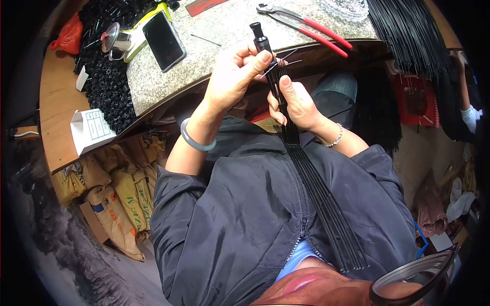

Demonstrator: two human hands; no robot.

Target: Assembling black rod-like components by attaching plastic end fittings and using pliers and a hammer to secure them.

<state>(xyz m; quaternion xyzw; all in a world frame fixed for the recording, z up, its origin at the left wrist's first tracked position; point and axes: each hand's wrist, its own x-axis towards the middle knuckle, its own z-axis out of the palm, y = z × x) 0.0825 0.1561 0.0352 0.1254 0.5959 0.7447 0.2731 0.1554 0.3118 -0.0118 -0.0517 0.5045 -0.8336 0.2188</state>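
A black umbrella frame (pixel 321 196) lies lengthwise against my dark jacket, its bundle of thin ribs running down toward my chest. My left hand (pixel 232 76) is closed at its far end, thumb and fingers pinching just below a black plastic end piece (pixel 260 38). Lower down, my right hand (pixel 298 104) wraps round the bundle, with the thumb lying along it. Between the two hands, several thin rods (pixel 292 62) stick out sideways. What the left fingertips press on is partly hidden behind the thumb.
On the stone-topped table lie a phone (pixel 164 41), red-handled pliers (pixel 311 29), a thin rod (pixel 205 40) and a red strip (pixel 204 6). Black plastic parts (pixel 109 84) heap up at left beside a white box (pixel 92 131). Black rods (pixel 408 35) overhang the right edge. Sacks (pixel 115 217) stand below.
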